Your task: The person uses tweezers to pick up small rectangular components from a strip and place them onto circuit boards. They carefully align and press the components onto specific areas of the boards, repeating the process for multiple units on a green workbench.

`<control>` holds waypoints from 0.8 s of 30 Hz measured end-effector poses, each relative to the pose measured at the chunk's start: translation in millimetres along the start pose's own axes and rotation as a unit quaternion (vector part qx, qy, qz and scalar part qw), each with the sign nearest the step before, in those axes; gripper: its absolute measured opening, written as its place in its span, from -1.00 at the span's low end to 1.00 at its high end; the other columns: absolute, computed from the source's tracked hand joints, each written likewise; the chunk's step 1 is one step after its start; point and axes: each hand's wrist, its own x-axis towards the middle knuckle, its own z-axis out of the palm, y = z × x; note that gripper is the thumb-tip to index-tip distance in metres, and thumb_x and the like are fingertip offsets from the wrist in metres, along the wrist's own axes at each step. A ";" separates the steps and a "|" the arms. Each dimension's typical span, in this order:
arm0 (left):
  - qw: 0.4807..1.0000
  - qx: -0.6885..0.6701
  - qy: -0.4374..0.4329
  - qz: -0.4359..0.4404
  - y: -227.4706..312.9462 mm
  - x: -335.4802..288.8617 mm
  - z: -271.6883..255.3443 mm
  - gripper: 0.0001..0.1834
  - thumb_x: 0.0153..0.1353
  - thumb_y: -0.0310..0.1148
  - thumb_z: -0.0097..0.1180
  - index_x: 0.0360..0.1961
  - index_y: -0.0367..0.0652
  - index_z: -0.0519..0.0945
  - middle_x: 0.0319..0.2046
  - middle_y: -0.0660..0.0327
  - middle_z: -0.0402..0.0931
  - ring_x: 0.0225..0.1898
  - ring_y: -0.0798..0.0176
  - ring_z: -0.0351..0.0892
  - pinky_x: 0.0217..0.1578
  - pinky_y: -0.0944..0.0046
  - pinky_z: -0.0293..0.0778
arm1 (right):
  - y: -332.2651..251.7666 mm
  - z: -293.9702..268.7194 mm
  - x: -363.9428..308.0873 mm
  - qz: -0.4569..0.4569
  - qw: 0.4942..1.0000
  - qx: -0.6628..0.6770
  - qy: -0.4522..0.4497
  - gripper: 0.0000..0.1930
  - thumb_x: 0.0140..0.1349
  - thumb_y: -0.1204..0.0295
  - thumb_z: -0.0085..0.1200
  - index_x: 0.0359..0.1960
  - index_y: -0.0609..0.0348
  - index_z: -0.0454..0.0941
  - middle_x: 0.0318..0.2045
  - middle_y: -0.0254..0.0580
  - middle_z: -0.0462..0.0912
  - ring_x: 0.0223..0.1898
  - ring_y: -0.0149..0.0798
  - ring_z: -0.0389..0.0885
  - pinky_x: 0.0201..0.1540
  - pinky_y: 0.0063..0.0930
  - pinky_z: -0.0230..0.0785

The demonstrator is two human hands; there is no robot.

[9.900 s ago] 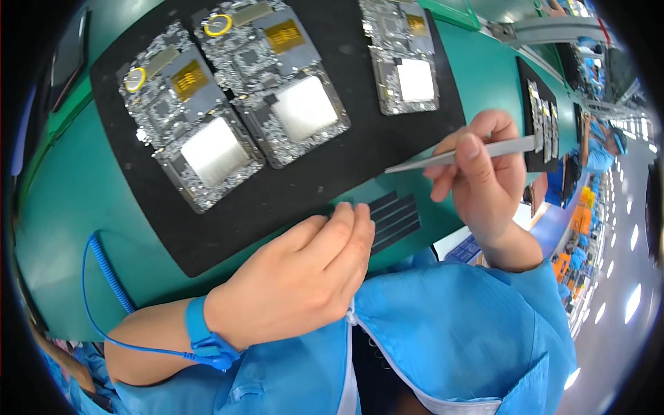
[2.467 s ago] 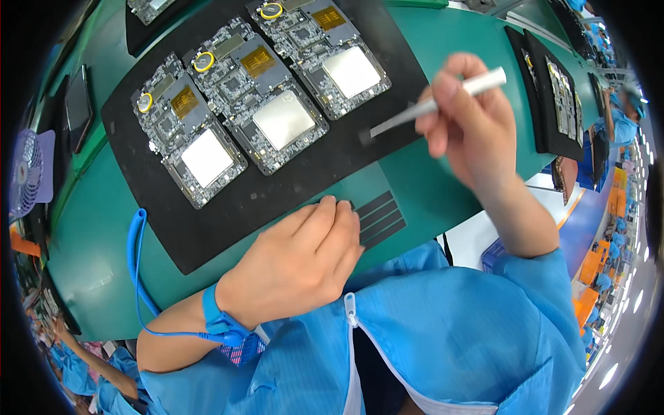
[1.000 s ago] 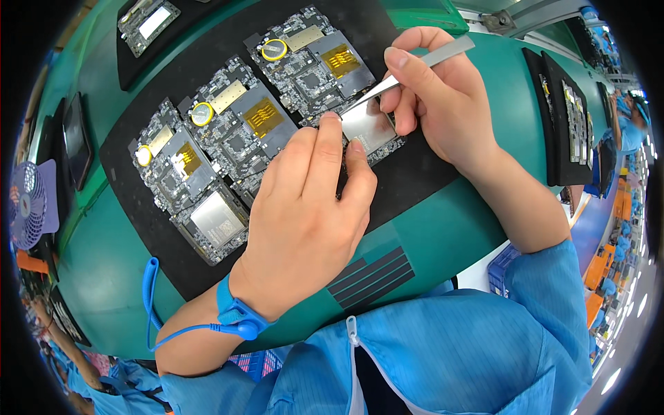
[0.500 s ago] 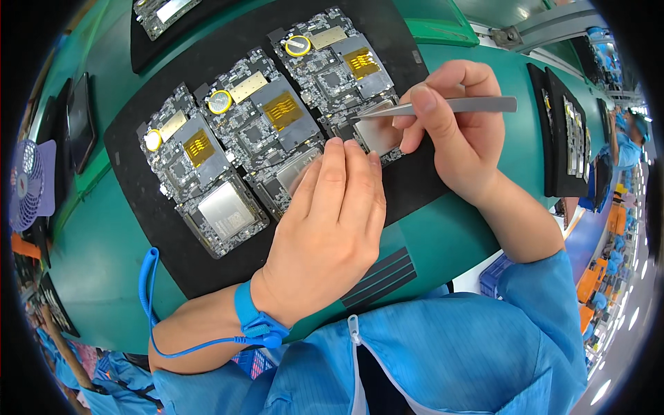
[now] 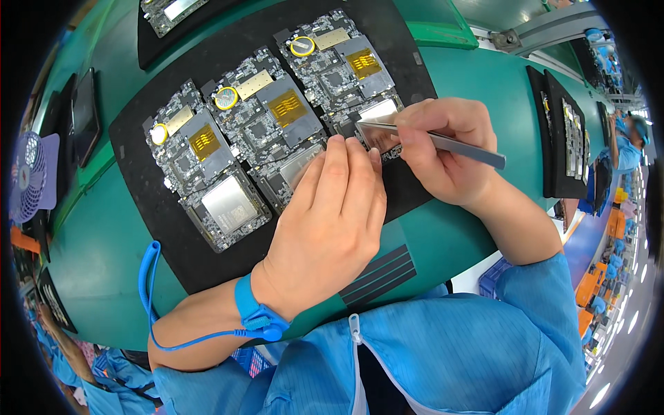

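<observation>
Pinched in my right hand (image 5: 453, 155) is a pair of metal tweezers (image 5: 474, 151), its tips at the lower part of the right-hand circuit board (image 5: 337, 81), beside a shiny metal shield. My left hand (image 5: 328, 218) lies with fingers stretched out over the lower ends of the right board and the middle circuit board (image 5: 256, 129). What lies under its fingertips is hidden. A third circuit board (image 5: 181, 166) sits at the left. Each board carries a round yellow-rimmed coin cell and a patch of amber tape. All three rest on a black mat (image 5: 155, 232).
A blue coiled cord (image 5: 146, 277) runs to the strap on my left wrist. Another board (image 5: 162, 21) lies at the far left, and more boards stand on black mats (image 5: 568, 131) at right. A purple fan (image 5: 31, 176) is at the left edge. Black strips (image 5: 379, 277) mark the green table.
My right hand has turned, bringing the tweezers' rear end down and the tips slightly right. The mat and boards sit slightly further right at the left side. My left hand stays nearly still.
</observation>
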 end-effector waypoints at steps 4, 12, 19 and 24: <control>1.000 -0.020 -0.007 0.003 -1.2 -0.7 -4.5 -0.59 -0.05 -0.47 0.17 -0.12 -0.44 0.53 -0.09 -0.08 0.46 -0.03 -0.03 0.47 -0.10 0.17 0.47 | -17.2 -1.4 2.8 0.153 0.959 0.200 0.132 -0.78 0.26 0.58 -0.03 -0.14 0.30 0.21 -0.49 -0.16 0.56 -0.60 -0.52 0.51 -0.59 -0.73 0.36; 0.984 -0.137 -0.079 0.080 2.0 -38.7 -46.2 -0.58 -0.11 -0.48 0.21 -0.15 -0.41 0.54 -0.10 -0.05 0.48 -0.07 0.00 0.50 -0.12 0.17 0.48 | -56.2 -21.5 -25.8 0.260 0.923 0.242 0.151 -0.77 0.31 0.52 -0.05 -0.10 0.23 0.16 -0.46 -0.06 0.57 -0.61 -0.46 0.51 -0.59 -0.70 0.36; 0.985 -0.157 -0.063 0.041 0.0 -33.0 -42.7 -0.41 -0.18 -0.39 0.30 -0.05 -0.41 0.45 0.07 -0.13 0.37 0.03 -0.10 0.42 -0.02 0.03 0.38 | -77.8 -28.5 -50.5 0.301 0.898 0.263 0.185 -0.78 0.35 0.45 -0.10 -0.09 0.24 0.16 -0.45 0.01 0.57 -0.61 -0.37 0.53 -0.60 -0.65 0.38; 0.990 -0.141 -0.014 0.010 -19.1 9.3 -12.9 -0.54 -0.11 -0.31 0.32 -0.24 -0.32 0.43 0.14 -0.19 0.26 0.13 -0.16 0.27 0.08 -0.02 0.24 | -67.6 -40.5 -37.3 0.281 0.886 0.278 0.241 -0.82 0.36 0.41 -0.11 -0.13 0.23 0.24 -0.50 -0.01 0.57 -0.64 -0.38 0.51 -0.67 -0.66 0.28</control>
